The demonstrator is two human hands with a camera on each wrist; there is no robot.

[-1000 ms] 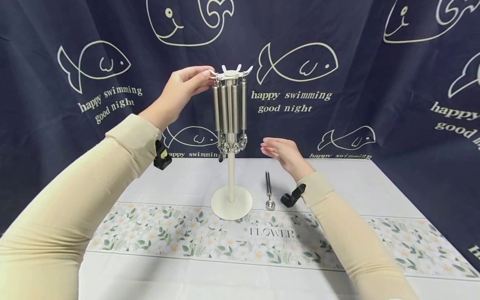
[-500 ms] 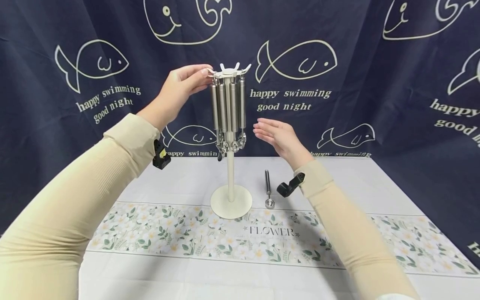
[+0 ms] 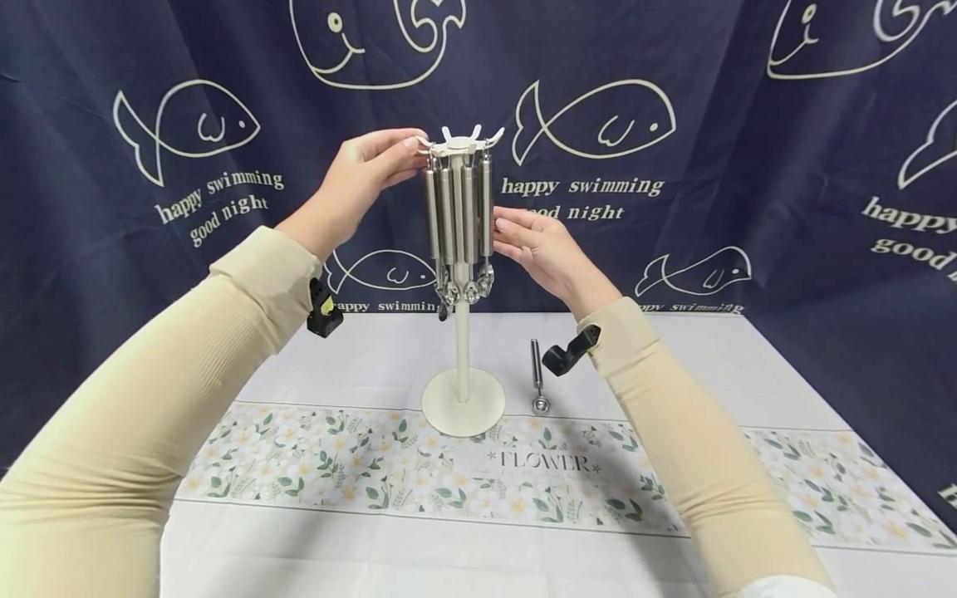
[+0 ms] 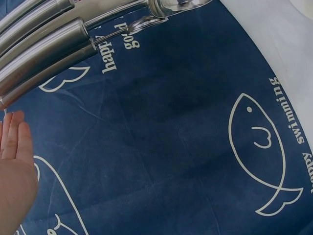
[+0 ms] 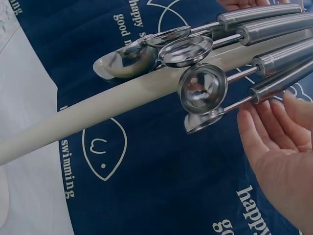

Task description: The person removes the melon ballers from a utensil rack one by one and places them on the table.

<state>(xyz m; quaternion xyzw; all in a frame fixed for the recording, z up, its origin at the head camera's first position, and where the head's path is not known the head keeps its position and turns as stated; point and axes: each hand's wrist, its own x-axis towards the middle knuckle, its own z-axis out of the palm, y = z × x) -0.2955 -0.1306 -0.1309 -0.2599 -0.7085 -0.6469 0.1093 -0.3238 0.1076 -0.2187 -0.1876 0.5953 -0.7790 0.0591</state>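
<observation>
A cream utensil stand (image 3: 462, 349) rises upright from its round base, with several steel scoops (image 3: 469, 216) hanging bowls-down from its top hooks. My left hand (image 3: 366, 178) pinches the tip of a left hook between thumb and fingers. In the left wrist view only part of that hand (image 4: 17, 181) shows, below the steel handles. My right hand (image 3: 542, 249) is at the rightmost hanging scoop, its fingers loosely extended. The right wrist view shows these fingertips (image 5: 266, 117) right against the handle (image 5: 283, 81), thumb raised beside it. One more scoop (image 3: 540, 404) lies on the table.
A white table (image 3: 336, 540) carries a floral runner (image 3: 299, 465) printed FLOWER under the front of the stand's base. Behind hangs a dark blue curtain (image 3: 710, 191) with white fish drawings. Each wrist wears a black camera (image 3: 571, 349).
My right hand has risen and moved left, from beside the stand up to the rightmost hanging scoop's handle. My left hand stays at the hook.
</observation>
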